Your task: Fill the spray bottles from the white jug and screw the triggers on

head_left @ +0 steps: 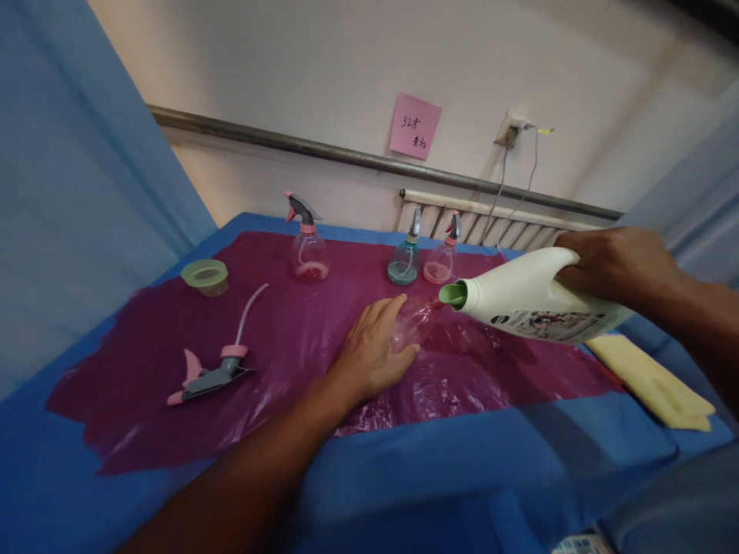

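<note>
My left hand (375, 346) is wrapped round a clear pink spray bottle (414, 323) without its top, which leans to the right on the plastic sheet. My right hand (617, 261) grips the handle of a large white jug (531, 300), tipped to the left. The jug's green spout (453, 295) is at the bottle's neck; whether liquid is flowing I cannot tell. A grey and pink spray trigger head (216, 377) with its tube lies on the sheet to the left of my left hand.
Beyond my hands stand a pink spray bottle (310, 254), a teal one (404, 261) and another pink one (439, 261). A green tub (206, 277) sits at the left. The maroon sheet (144, 369) covers a blue bed. Folded yellow cloth (652, 381) lies at the right.
</note>
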`<state>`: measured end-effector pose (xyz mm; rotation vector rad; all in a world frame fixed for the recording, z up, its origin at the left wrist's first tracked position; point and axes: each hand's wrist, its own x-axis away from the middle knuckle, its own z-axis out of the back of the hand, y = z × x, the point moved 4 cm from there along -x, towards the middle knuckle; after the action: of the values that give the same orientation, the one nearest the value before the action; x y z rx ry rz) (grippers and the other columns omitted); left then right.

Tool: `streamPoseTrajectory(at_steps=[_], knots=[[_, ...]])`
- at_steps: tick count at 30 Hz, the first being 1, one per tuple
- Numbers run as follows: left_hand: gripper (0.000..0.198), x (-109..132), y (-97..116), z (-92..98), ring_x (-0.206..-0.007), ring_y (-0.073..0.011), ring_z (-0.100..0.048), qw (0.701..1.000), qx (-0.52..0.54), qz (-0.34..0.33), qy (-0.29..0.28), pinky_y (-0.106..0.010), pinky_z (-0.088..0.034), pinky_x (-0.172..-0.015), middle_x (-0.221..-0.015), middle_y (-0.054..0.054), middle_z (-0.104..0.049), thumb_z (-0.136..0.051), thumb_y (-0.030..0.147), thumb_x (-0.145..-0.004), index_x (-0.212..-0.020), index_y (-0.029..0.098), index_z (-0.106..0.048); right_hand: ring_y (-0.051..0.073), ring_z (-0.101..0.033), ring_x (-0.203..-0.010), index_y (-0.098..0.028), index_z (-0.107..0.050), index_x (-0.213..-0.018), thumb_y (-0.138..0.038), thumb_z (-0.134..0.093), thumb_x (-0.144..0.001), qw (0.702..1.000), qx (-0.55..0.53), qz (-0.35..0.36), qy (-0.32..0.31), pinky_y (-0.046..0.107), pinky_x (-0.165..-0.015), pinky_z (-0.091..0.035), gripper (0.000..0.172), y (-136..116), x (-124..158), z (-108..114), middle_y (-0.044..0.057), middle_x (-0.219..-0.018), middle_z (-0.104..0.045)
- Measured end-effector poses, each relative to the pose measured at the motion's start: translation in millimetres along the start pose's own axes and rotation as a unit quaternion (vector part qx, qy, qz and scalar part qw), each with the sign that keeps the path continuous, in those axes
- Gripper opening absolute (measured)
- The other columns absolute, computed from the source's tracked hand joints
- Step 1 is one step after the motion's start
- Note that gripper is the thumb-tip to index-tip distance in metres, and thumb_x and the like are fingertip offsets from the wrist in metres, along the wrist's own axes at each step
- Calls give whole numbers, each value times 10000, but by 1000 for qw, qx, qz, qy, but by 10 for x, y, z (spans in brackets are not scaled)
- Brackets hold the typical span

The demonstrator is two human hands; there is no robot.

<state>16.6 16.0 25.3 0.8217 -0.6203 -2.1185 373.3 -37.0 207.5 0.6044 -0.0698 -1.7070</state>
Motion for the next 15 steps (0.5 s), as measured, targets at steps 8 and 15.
streamPoseTrajectory(at_steps=[8,15], knots=[[943,-20,-4,25,-1652,-402,-510,997,36,70,5,-620,-427,-1384,-1762,-207,-518,-785,342,-935,-1764,198,-360,252,-661,-704,-246,-736,-806,-414,-599,-660,939,-311,-147,6,333,-623,-448,262,51,152,-356,38,-702,-710],[876,2,-50,27,-1606,-373,-556,997,45,65,13,-597,-455,-1364,-1699,-173,-543,-750,305,-936,-1734,243,-394,268,-664,-730,-243,-713,-779,-379,-788,-660,788,-522,-309,109,373,-607,-530,195,158,356,-930,46,-764,-739]])
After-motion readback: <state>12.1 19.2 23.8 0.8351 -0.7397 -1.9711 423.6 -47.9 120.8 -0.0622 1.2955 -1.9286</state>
